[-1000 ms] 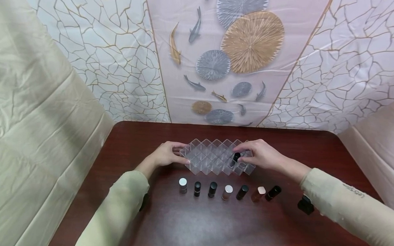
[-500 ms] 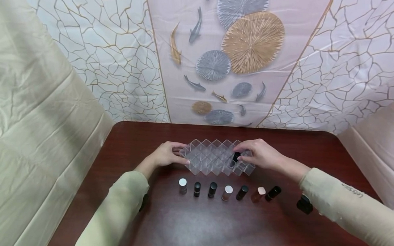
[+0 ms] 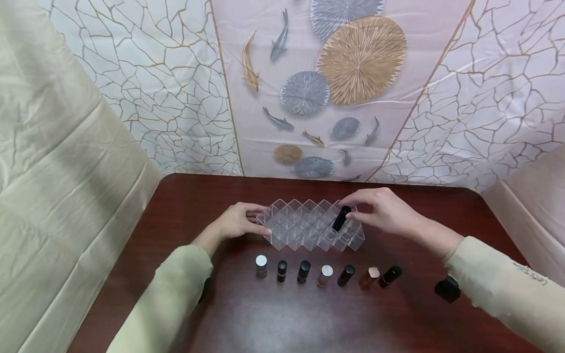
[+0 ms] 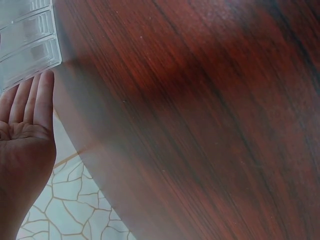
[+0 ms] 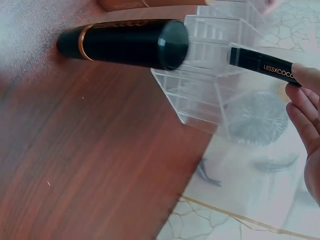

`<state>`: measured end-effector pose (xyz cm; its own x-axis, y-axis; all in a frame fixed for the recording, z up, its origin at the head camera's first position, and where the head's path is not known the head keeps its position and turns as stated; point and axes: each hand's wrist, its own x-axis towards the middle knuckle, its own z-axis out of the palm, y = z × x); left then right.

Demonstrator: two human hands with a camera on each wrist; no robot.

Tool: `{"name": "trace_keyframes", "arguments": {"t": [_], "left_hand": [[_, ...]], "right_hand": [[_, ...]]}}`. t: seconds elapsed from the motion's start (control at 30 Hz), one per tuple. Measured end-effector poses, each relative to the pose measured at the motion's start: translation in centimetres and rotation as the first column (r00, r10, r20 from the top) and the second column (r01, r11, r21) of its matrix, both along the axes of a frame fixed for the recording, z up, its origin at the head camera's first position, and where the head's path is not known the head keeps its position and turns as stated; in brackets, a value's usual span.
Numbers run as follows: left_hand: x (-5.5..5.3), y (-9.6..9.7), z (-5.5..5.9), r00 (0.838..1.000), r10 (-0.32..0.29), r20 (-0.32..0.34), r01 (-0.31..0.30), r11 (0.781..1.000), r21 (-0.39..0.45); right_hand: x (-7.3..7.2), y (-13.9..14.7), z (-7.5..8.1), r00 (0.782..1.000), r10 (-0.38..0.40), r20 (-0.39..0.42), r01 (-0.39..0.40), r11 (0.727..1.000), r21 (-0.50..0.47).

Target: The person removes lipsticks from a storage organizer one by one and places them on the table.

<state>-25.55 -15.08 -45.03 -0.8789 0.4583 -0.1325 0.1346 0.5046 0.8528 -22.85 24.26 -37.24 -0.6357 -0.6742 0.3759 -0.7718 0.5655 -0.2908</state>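
Observation:
My right hand pinches a black lipstick tube between thumb and fingers, tilted over the right part of a clear lipstick organizer. Gold lettering shows on that tube in the right wrist view, its lower end by the organizer's compartments. At the organizer's left end, my left hand holds on, thumb at the front and fingers behind. In the left wrist view its fingers reach along the organizer's end wall; the thumb is barely visible there.
In front of the organizer stands a row of several lipsticks: silver-capped, black, a pink-capped one, and a black one at the right end. A patterned cloth hangs behind the dark wooden table.
My right hand has moved up and to the right, lifting the black lipstick tube higher out of the organizer. The left hand and the row of lipsticks stay in place.

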Motion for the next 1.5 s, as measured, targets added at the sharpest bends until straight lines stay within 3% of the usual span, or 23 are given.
{"name": "trace_keyframes", "arguments": {"t": [0.3,0.53,1.07,1.5], "left_hand": [[0.1,0.0,0.0,1.000,-0.001,0.000,0.001,1.000,-0.007],[0.1,0.0,0.1,1.000,-0.007,-0.004,0.007,1.000,-0.012],[-0.2,-0.1,-0.2,1.000,-0.012,-0.009,0.012,1.000,-0.021],[-0.2,0.1,0.0,1.000,-0.024,-0.007,0.024,1.000,-0.002]], "right_hand": [[1.2,1.6,2.4,0.994,-0.018,-0.104,0.014,0.999,-0.036],[2.7,2.8,3.5,0.991,-0.037,-0.129,0.032,0.999,-0.042],[5.4,5.9,4.0,0.985,-0.106,-0.134,0.103,0.994,-0.030],[7.5,8.0,3.4,0.981,-0.167,-0.098,0.166,0.986,-0.014]]}}
